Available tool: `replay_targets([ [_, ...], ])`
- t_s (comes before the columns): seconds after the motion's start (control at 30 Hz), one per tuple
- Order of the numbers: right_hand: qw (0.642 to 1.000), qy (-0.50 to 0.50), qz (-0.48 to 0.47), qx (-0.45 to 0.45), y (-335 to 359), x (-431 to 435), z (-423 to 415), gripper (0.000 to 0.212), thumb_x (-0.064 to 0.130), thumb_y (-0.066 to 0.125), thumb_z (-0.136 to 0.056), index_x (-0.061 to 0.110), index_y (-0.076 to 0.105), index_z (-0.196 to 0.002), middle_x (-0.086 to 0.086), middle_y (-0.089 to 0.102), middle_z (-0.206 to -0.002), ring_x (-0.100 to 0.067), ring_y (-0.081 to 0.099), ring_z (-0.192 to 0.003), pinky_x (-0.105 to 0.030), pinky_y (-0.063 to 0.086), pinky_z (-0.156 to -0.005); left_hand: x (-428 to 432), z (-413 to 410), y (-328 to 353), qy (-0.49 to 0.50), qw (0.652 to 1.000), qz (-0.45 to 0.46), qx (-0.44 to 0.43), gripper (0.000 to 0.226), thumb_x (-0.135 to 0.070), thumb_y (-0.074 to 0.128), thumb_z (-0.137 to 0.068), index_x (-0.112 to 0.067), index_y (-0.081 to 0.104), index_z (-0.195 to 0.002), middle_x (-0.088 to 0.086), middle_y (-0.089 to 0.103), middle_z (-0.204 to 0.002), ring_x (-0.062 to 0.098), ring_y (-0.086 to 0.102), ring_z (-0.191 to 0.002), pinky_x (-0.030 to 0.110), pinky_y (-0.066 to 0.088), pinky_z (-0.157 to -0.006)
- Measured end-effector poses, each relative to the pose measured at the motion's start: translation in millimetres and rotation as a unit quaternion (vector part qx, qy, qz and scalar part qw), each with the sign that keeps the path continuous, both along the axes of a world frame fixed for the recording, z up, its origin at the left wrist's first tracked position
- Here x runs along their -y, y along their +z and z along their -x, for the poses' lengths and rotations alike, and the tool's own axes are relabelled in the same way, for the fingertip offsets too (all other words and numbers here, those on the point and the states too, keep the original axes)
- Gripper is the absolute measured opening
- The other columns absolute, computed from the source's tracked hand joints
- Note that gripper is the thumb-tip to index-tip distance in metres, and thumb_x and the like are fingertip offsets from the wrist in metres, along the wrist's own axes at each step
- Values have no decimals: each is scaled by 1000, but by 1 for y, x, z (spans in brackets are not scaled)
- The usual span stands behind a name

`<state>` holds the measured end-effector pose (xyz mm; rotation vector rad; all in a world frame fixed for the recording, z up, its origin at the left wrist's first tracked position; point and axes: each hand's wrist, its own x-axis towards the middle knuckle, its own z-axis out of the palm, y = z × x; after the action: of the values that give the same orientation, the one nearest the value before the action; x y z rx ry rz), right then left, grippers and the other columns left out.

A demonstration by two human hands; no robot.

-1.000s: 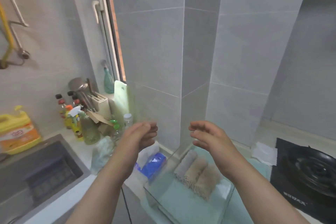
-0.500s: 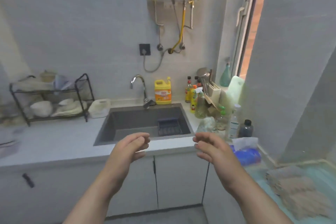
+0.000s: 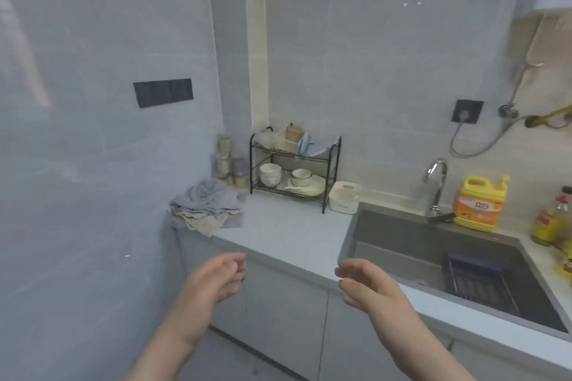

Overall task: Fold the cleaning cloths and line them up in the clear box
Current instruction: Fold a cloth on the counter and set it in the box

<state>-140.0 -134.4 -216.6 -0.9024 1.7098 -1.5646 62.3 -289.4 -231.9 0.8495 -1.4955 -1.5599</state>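
Counter (image 3: 294, 226) | cloths (image 3: 205, 209) overhang edge, prob. | L hand (image 3: 213, 281), R hand (image 3: 368, 284) loose

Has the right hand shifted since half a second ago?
Yes, leftward: the empty right hand was at the right front corner of the grey recessed sink and is now at its left front corner.

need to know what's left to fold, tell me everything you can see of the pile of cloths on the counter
The pile of cloths is an unfolded, crumpled heap of soft-looking fabric, with grey ones on top and beige ones with wavy edges beneath. It lies at the far left end of the white counter, against the grey wall. Its front seems to droop over the counter's edge. Nothing rests on it.
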Motion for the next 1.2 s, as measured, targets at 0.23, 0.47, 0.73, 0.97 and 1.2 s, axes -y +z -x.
replay_targets([
  [0.23, 999, 34, -11, 8, -8, 96, -13, 23, 20, 66, -83, 25, 67, -106, 11, 71, -105, -4, 64, -102, -30, 52, -92, 82, -27, -20, 30, 999, -18, 17, 32, -27, 61, -75, -13, 67, -103, 6, 72, -103, 22, 65, -105, 29, 52, -82],
  [0.47, 997, 64, -40, 17, -37, 186, 18, 23, 12, 58, -91, 26, 65, -109, 10, 68, -108, 0, 63, -99, -24, 52, -89, 150, 5, -37, 49, 997, -40, 37, 36, -31, 57, -73, -15, 66, -104, 5, 70, -108, 17, 64, -105, 30, 51, -88],
  [0.73, 993, 103, -30, 50, -56, 324, 98, 25, 20, 65, -83, 25, 65, -108, 6, 69, -107, -9, 65, -99, -32, 53, -91, 268, 83, -36, 92, 991, -41, 88, 39, -35, 56, -68, -17, 70, -100, 4, 69, -107, 17, 63, -105, 38, 50, -94],
  [0.97, 981, 178, -58, 50, -65, 435, 113, 34, 26, 62, -77, 26, 62, -112, 4, 67, -110, -16, 64, -101, -35, 52, -93, 348, 98, -43, 122, 985, -61, 108, 33, -33, 60, -68, -22, 71, -97, 0, 70, -108, 17, 63, -105, 37, 51, -94],
  [1.2, 964, 240, -115, -17, -77, 536, 122, 56, 28, 60, -80, 31, 48, -135, 8, 56, -127, -9, 57, -113, -32, 47, -97, 455, 80, -73, 118, 975, -53, 178, 55, -39, 67, -80, -42, 49, -131, -9, 47, -135, 11, 43, -130, 32, 34, -109],
])
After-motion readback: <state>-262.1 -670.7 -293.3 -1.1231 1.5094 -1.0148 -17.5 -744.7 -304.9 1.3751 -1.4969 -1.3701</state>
